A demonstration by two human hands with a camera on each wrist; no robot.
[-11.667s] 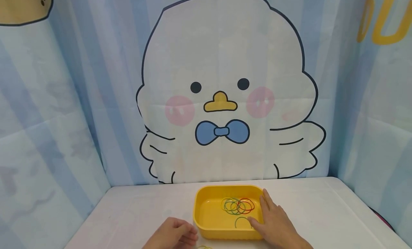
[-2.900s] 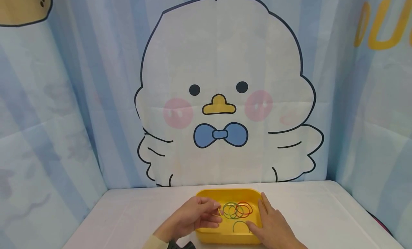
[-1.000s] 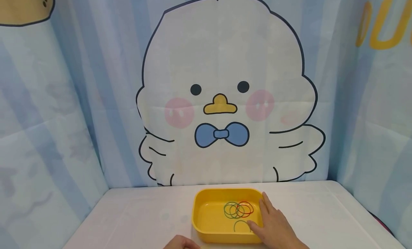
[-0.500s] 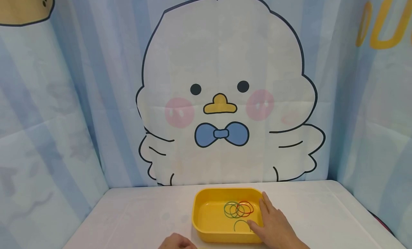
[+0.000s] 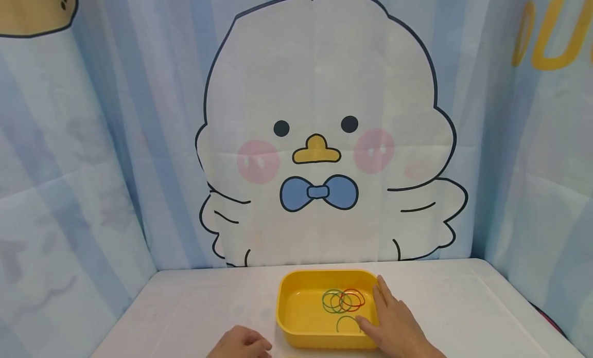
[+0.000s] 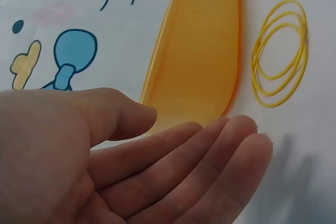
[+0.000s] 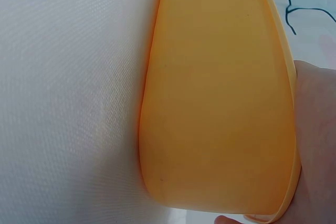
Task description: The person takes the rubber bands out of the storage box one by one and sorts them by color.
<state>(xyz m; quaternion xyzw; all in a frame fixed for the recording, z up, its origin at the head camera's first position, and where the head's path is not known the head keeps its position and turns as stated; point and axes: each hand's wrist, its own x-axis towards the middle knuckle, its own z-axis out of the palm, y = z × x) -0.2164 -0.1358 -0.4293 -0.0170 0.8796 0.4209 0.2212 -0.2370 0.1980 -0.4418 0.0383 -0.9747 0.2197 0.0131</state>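
A yellow plastic tray [image 5: 296, 340] stands on the table. Inside it, green rubber bands [image 5: 331, 301] overlap red rubber bands [image 5: 356, 300], and another green band [image 5: 340, 322] lies near the front wall. My right hand [image 5: 396, 324] holds the tray's right front corner, thumb over the rim and a fingertip showing past the outer wall in the right wrist view. Left of the tray's front corner is my left hand [image 5: 241, 342], fingers relaxed, with nothing in them. Yellow rubber bands [image 6: 281, 53] lie overlapping on the table beside the tray in the left wrist view.
A white cloth covers the table [image 5: 199, 301]. Behind it hangs a blue-striped curtain [image 5: 171, 142] printed with a white cartoon bird [image 5: 319, 80]; more curtain encloses both sides.
The yellow band in the tray at first was pinched by my left hand, then gone from the tray. Lately that hand has drawn left, away from the tray's front. My right hand has stayed put.
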